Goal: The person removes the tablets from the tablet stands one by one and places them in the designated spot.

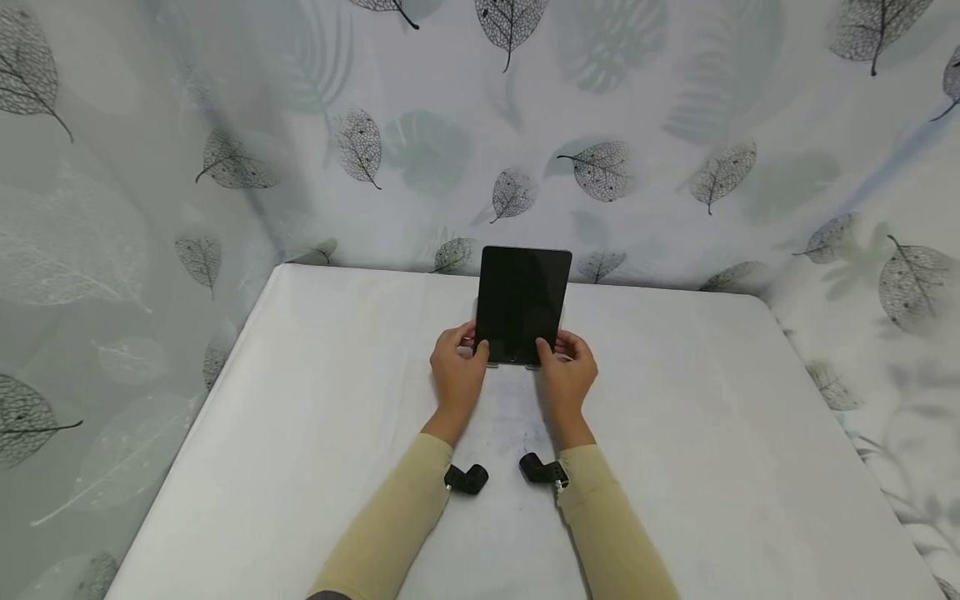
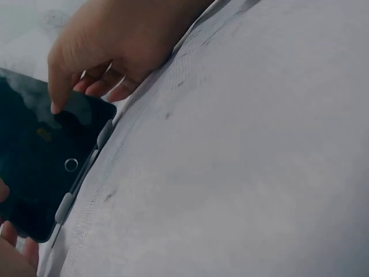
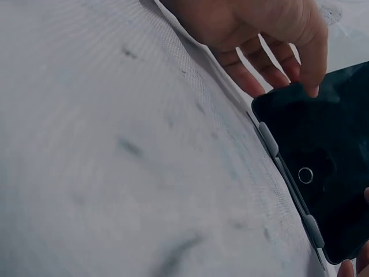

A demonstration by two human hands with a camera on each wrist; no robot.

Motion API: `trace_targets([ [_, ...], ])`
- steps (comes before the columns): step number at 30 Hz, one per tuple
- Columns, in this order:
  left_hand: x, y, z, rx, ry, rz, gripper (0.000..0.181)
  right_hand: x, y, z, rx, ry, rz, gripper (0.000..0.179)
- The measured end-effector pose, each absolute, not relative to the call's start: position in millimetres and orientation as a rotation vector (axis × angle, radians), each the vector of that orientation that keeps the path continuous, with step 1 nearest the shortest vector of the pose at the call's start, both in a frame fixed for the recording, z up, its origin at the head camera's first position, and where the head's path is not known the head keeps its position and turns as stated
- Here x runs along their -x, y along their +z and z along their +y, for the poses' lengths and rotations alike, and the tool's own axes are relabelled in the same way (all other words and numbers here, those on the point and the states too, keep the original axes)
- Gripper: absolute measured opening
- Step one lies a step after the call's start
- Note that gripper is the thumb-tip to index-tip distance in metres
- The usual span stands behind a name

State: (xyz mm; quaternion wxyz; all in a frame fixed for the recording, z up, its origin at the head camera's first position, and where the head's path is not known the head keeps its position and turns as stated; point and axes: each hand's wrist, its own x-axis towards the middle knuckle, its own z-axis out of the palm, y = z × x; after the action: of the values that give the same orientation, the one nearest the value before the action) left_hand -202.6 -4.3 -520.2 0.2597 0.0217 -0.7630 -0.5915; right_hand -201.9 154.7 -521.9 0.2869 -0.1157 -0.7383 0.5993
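A black tablet [image 1: 522, 304] with a round home button leans upright near the table's back edge. Two small grey hooks [image 2: 64, 208] of a stand support its bottom edge; the rest of that stand is hidden behind it. My left hand [image 1: 459, 371] grips the tablet's lower left corner, thumb on the glass and fingers curled at the side. At the lower right corner my right hand [image 1: 567, 375] holds it the same way. Each wrist view shows mainly the opposite hand: the right hand [image 2: 115, 43] in the left one, the left hand [image 3: 259, 32] in the right one.
A white cloth [image 1: 360, 350] covers the table, with faint dark marks between the forearms. Leaf-patterned curtains [image 1: 427, 158] enclose the back and sides. A small black camera [image 1: 467, 479] is strapped on the left wrist, another black camera [image 1: 542, 469] on the right.
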Motion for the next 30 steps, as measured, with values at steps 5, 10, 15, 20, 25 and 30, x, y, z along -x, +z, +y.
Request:
trace_targets([
  [5, 207, -516, -5, -0.127, -1.556, -2.033, 0.029, 205, -520, 149, 0.364, 1.568, -1.987, 0.037],
  [10, 206, -515, -5, -0.145, -1.559, -2.069, 0.031, 206, -522, 151, 0.366, 1.596, -1.986, 0.038],
  [15, 206, -515, -6, -0.122, -1.598, -2.052, 0.032, 207, -521, 152, 0.319, 1.633, -1.984, 0.039],
  [20, 208, -518, -10, -0.075, -1.700, -2.023, 0.033, 208, -521, 152, 0.283, 1.645, -1.985, 0.041],
  [25, 207, -519, -14, -0.017, -1.798, -1.998, 0.036, 207, -521, 152, 0.284, 1.671, -1.986, 0.043],
  [30, 208, -518, -16, 0.003, -1.959, -1.958, 0.039, 201, -512, 152, 0.261, 1.734, -1.991, 0.042],
])
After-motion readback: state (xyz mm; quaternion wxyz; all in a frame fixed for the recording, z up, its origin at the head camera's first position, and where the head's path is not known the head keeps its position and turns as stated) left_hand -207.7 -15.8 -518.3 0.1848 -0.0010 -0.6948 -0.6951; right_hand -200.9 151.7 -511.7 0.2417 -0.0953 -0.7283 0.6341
